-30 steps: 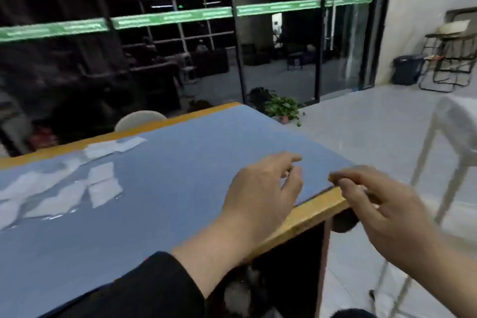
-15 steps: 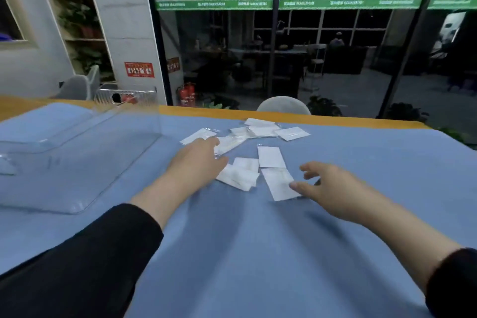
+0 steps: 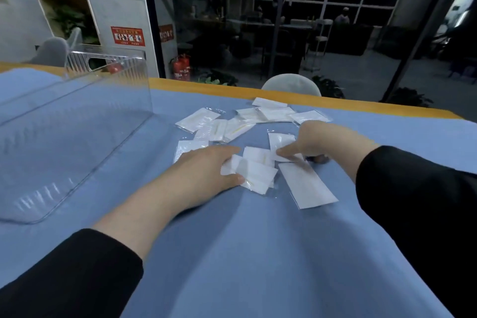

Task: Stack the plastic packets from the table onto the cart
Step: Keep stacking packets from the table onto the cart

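Note:
Several white plastic packets (image 3: 273, 113) lie scattered on the blue-covered table (image 3: 232, 253). My left hand (image 3: 204, 170) pinches the end of one packet (image 3: 255, 175) between thumb and fingers, low over the cloth. My right hand (image 3: 315, 142) reaches in from the right. Its fingers curl over another packet (image 3: 280, 141), with the thumb at that packet's near edge. A longer packet (image 3: 307, 186) lies flat just in front of my right hand. No cart is in view.
A large clear plastic bin (image 3: 144, 90) stands on the table to the left of the packets. The table's wooden far edge (image 3: 206, 84) runs behind them, with a grey chair back (image 3: 291, 84) and glass walls beyond.
The view swung from the table's right end to the packets. Both hands came down onto the pile; the left one took hold of a packet and the right closed over another.

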A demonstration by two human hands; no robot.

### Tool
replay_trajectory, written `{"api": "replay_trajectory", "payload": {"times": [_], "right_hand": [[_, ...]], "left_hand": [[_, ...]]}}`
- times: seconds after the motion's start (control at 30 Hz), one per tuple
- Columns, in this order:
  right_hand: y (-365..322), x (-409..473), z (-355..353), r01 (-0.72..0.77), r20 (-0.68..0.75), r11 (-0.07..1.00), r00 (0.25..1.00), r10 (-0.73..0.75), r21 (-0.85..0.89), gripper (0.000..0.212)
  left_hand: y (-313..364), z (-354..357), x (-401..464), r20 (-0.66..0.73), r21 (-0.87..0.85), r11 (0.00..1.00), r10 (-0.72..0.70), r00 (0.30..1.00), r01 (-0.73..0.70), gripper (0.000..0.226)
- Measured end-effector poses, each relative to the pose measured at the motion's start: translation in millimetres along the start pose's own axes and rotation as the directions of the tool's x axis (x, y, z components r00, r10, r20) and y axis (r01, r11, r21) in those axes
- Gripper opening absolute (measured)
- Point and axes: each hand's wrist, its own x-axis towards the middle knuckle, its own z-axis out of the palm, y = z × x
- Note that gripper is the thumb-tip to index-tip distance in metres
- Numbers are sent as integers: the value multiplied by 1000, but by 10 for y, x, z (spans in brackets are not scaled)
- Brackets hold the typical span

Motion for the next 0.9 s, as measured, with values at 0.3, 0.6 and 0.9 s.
{"api": "replay_trajectory", "payload": {"times": [0.3,0.6,0.9], "right_hand": [[50,34,-58,8,-66,998,998,-5,56,48],[479,-262,19,79,157,991,983,-95,107,50],[310,-303,176,-20,87,977,996,2,213,54]], "left_hand": [[-23,-28,-9,-18,4,1000,24,1000,-24,53],[133,-3,17,9,116,993,-34,999,33,65],[93,66,48,-62,-184,983,11,998,-23,59]]}}
